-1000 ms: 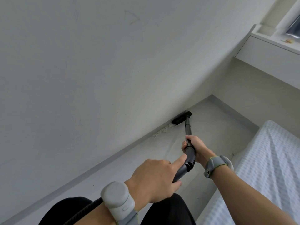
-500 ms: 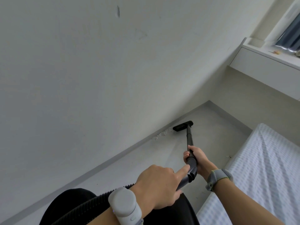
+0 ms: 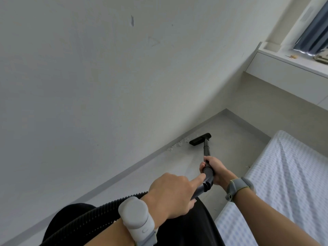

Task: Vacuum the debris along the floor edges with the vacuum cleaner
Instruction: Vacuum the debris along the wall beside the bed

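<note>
The pale grey smooth floor (image 3: 230, 137) has white crumbly debris (image 3: 178, 144) along the grey skirting (image 3: 142, 161), with a flat black vacuum nozzle (image 3: 200, 139) resting just beside it.

A pale wall (image 3: 88, 86) meets the grey floor (image 3: 229, 128); a checked mattress (image 3: 292, 174) lies right, a curtained ledge (image 3: 276, 56) beyond.

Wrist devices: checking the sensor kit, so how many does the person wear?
2: a white band on the left wrist above the hose, a grey band on the right wrist beside the bed. None looks hidden.
</note>
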### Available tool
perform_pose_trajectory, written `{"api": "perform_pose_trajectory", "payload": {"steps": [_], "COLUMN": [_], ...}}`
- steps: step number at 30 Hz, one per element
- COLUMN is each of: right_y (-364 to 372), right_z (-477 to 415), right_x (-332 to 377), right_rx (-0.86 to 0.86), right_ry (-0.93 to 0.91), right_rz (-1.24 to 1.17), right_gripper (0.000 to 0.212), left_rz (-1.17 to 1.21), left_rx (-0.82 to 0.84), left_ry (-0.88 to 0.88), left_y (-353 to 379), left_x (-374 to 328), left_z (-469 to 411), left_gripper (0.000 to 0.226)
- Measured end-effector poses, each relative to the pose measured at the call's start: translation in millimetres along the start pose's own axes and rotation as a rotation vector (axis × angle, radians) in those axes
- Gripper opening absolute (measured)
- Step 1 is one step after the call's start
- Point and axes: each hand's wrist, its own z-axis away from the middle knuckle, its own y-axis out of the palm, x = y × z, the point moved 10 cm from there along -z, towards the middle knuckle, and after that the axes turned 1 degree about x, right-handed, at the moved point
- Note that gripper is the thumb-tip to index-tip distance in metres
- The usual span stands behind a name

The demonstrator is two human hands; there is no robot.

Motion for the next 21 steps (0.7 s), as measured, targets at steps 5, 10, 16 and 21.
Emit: {"api": "perform_pose_trajectory", "payload": {"steps": [5, 10, 16, 21], "right_y": [-12, -7, 22, 41], "right_z": [-3, -2, -7, -18], "right_x": [-28, -36, -32, -61], "right_rx": [-0.017, -0.009, 0.084, 0.195], "right_ry": [0.084, 0.101, 0.081, 0.118], "right_rz": [0.004, -0.053, -0.166, -0.374], "right_gripper": [0.012, 0.013, 0.014, 0.015], "left_rz": [0.06, 0.103, 0.031, -0.066], "left_rx": [0.076, 0.09, 0.022, 0.039], "left_ry": [0.004, -0.033, -0.038, -0.003], "left_y": [18, 21, 10, 16], "left_x": [-3, 9, 18, 24], "left_z": [9, 9, 11, 23], "left_gripper": [0.069, 0.068, 0.068, 0.067]}}
